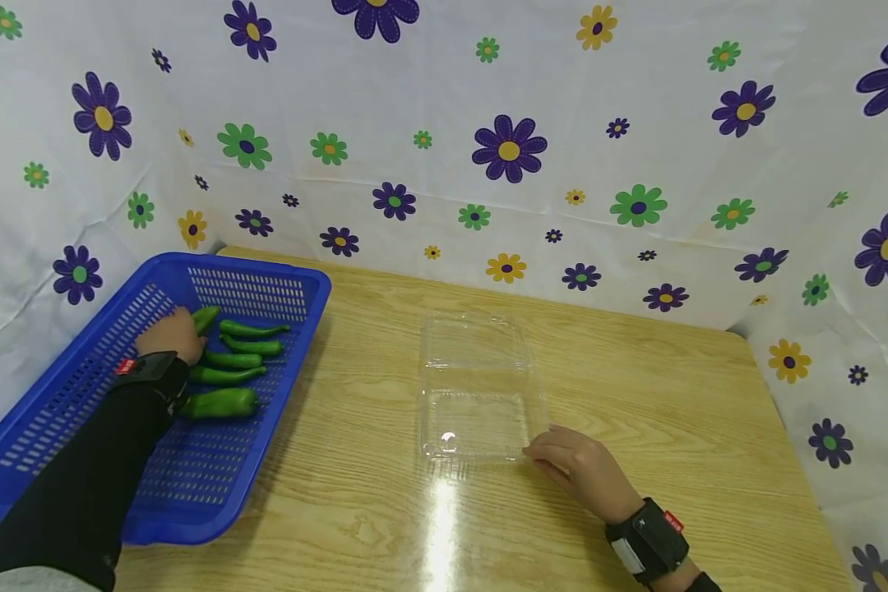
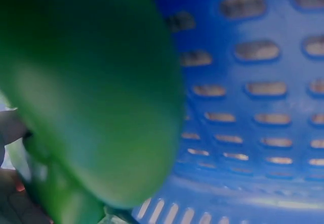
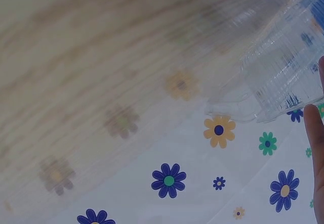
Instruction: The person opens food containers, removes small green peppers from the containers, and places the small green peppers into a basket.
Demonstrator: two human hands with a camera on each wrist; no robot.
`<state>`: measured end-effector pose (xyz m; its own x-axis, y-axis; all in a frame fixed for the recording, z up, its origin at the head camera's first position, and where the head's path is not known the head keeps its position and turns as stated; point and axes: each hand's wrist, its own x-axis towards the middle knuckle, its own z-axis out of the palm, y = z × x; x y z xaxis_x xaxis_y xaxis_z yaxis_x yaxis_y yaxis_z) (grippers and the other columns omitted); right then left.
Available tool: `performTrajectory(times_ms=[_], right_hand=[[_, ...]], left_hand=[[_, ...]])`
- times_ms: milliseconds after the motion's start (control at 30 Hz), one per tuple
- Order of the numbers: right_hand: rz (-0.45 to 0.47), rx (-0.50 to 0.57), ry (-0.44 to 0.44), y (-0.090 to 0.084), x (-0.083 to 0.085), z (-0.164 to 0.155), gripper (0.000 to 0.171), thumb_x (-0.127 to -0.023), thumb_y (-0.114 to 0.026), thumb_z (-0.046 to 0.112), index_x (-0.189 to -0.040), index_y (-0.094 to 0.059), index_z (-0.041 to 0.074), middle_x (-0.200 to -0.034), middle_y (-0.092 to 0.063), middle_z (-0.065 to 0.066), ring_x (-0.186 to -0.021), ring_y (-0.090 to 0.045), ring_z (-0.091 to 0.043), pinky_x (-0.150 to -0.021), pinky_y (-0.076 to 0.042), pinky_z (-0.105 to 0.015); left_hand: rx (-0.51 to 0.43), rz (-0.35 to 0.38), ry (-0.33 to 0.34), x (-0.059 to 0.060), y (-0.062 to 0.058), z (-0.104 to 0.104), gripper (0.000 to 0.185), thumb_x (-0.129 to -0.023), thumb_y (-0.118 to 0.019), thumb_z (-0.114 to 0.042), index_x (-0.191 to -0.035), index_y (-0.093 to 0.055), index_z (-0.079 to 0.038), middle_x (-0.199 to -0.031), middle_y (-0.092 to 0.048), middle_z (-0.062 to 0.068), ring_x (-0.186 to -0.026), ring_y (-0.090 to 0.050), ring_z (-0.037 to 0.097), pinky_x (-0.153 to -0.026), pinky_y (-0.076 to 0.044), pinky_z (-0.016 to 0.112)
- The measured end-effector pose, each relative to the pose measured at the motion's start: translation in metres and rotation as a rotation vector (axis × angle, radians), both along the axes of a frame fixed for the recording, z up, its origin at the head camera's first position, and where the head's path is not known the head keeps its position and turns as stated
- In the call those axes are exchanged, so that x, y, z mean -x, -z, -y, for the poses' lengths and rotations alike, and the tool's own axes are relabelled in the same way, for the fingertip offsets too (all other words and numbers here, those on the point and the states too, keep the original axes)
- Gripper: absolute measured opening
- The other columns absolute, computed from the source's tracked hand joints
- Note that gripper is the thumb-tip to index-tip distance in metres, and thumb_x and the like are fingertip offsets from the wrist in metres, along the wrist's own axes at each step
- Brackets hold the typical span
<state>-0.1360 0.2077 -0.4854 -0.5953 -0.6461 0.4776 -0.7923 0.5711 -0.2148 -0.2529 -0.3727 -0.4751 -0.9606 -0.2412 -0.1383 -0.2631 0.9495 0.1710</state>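
Note:
My left hand point(image 1: 168, 335) is inside a blue slotted basket point(image 1: 318, 288), its fingers curled over the end of the topmost green pepper point(image 1: 207, 316). Several more green peppers point(image 1: 229, 359) lie beside it. In the left wrist view a blurred green pepper point(image 2: 91, 92) fills the left side against the basket wall point(image 2: 253, 107). My right hand point(image 1: 571, 462) rests on the table, its fingertips touching the near right corner of a clear plastic clamshell box point(image 1: 477, 386), which lies open. The right wrist view shows one finger point(image 3: 315, 153) beside the box's corner point(image 3: 283, 77).
The wooden table point(image 1: 636, 395) is enclosed at the back and both sides by a white cloth with flower prints point(image 1: 511, 148). The basket sits at the table's left edge. A light glare lies on the wood in front of the box.

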Motion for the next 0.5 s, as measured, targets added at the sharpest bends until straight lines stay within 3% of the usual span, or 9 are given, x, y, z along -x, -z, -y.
performTrajectory(times_ms=[267,500], right_hand=[[0.011,0.002,-0.005,-0.0018,-0.0001,0.0001,0.027,-0.065,-0.081,0.0,-0.089,-0.073,0.01,-0.088,-0.07,0.003,-0.085,-0.067,-0.011,-0.089,-0.053,-0.032],[0.026,-0.004,-0.008,-0.0022,0.0007,-0.0008,0.026,-0.065,-0.08,0.0,-0.089,-0.073,0.01,-0.088,-0.07,0.003,-0.084,-0.067,-0.011,-0.09,-0.053,-0.033]], left_hand=[[0.013,0.022,0.013,-0.0023,-0.0059,-0.0034,0.06,-0.09,-0.056,-0.017,-0.126,-0.031,0.024,-0.106,-0.05,0.045,-0.091,-0.053,0.058,-0.071,-0.044,0.066],[0.006,-0.025,0.021,-0.0027,-0.004,-0.0013,0.057,-0.086,-0.059,-0.018,-0.12,-0.036,0.022,-0.1,-0.052,0.043,-0.087,-0.055,0.057,-0.067,-0.045,0.064]])
